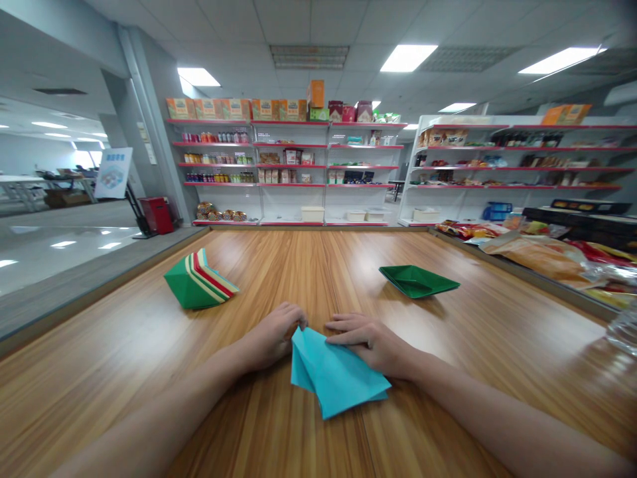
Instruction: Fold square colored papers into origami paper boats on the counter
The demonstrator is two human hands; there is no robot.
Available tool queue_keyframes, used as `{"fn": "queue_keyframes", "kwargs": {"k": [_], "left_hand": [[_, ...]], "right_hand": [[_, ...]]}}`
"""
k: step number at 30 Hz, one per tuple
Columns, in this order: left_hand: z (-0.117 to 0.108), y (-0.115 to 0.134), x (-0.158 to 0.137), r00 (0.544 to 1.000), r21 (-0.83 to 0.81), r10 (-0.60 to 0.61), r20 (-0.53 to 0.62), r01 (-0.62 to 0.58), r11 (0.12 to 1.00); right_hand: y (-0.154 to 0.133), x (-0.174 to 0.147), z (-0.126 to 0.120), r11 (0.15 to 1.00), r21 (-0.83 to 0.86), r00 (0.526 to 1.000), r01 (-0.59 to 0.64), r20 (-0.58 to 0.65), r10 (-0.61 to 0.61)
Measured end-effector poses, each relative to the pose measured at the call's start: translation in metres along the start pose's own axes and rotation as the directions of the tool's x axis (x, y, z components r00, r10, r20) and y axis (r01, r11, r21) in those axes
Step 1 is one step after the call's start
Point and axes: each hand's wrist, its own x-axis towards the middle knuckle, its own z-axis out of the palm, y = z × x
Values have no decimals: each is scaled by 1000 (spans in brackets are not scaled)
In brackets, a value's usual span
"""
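A light blue sheet of folded paper [343, 378] lies on the wooden table in front of me, its creased layers fanned toward me. My left hand [276, 335] pinches the paper's narrow upper left corner between thumb and curled fingers. With fingers stretched out, my right hand [373, 342] rests flat along the paper's upper right edge. To the left stands a folded paper piece [202, 279] of stacked green, cream, red and blue layers. A dark green folded paper piece [418, 281], shaped like a shallow boat, sits to the right beyond my right hand.
The wooden table [308, 265] has a raised edge. Snack packets [537, 255] lie past its right side, and a clear plastic object [622, 332] is at the right edge of view. Stocked shelves [293, 166] stand behind, with a red box [156, 216] on the floor at left.
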Motion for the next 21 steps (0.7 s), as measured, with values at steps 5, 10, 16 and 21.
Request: {"fn": "queue_keyframes", "kwargs": {"k": [5, 10, 16, 21], "left_hand": [[1, -5, 0, 995, -254, -81, -65, 62, 965], [1, -1, 2, 962, -542, -270, -42, 205, 815], [-1, 2, 5, 953, -365, -299, -51, 261, 894], [-3, -1, 6, 927, -101, -347, -141, 335, 937]], "right_hand": [[-7, 2, -5, 997, 79, 1000, 24, -1, -24], [-19, 6, -10, 959, 279, 999, 41, -17, -37], [-15, 3, -1, 989, 147, 998, -33, -41, 40], [-2, 2, 0, 909, 85, 820, -407, -405, 405]]}}
